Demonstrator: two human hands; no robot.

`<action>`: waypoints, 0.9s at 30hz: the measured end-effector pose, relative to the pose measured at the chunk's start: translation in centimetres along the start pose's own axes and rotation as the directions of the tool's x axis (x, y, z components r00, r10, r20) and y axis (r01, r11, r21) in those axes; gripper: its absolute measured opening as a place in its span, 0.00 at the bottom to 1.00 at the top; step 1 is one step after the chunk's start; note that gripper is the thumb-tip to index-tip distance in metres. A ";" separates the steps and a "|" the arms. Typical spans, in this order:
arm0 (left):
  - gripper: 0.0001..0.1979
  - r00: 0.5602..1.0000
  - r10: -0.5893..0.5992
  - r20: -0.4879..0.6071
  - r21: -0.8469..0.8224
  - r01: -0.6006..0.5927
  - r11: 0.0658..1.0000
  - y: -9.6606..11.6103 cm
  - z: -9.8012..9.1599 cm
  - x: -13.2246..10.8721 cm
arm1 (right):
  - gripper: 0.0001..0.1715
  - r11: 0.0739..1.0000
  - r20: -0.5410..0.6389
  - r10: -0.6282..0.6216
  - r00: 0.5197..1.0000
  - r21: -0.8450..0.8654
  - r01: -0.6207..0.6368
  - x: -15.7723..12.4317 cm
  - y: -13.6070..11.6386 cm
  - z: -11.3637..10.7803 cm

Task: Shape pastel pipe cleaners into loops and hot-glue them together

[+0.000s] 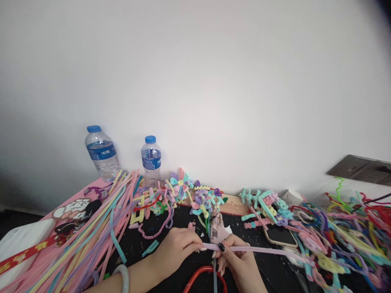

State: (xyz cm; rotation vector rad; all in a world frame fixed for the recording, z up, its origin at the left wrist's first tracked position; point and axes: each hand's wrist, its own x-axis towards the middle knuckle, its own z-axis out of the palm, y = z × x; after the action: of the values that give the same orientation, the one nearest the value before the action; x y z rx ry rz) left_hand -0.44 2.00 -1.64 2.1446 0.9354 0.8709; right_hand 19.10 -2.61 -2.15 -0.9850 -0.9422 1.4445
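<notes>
Nearest the cam, at the bottom edge: a red loop [195, 273], prob. a tool handle, partly cut off by the frame, plus the left forearm w/ a pale bangle [124, 278]. Just above it both hands work one fuzzy lilac stem [265, 249], held over the black worktop [180, 224].

Key relation: the stem's long axis runs approx. left–right across the view, dipping a bit toward the right. Left hand [180, 246] has its fingertips pressed together on the stem's left end; right hand [240, 260] pinches it a short way along, dark-nailed thumb on top, fingers below. So there's a short span b/w the hands & a long free tail beyond the right hand (the right is the nearer one to that tail), reaching the edge of a mixed pile of colored stems [336, 244].

Right behind the hands: a pale pink device [217, 230], partly hidden, can't tell what. Phone [278, 235] lies behind the tail. Loose straight stems [119, 219] fan out at far left; a fuzzy flower [180, 182] sits toward the wall, w/ 2 water bottles [104, 156] [151, 158] further left.
</notes>
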 end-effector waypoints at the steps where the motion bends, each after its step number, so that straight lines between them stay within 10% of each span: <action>1: 0.11 1.000 0.002 0.004 0.005 -0.002 1.000 0.1 -0.1 0.0 | 0.15 1.000 -0.002 0.001 1.000 -0.001 -0.001 0.0 -0.1 0.1; 14: 0.19 0.946 0.312 0.094 0.225 -0.325 0.918 0.0 -0.7 -0.2 | 0.18 1.000 -0.020 0.007 1.000 0.012 -0.007 0.4 0.5 -0.1; 27: 0.17 0.960 0.274 0.059 0.242 -0.280 0.929 -0.2 -0.7 -0.1 | 0.18 1.000 0.019 0.011 1.000 -0.020 -0.010 1.0 1.3 -0.7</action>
State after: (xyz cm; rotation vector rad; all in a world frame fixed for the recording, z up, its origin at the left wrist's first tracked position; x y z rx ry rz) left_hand -1.09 2.24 -1.37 2.5440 0.7728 0.8979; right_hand 19.29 -1.72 -3.72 -0.9937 -0.9686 1.4581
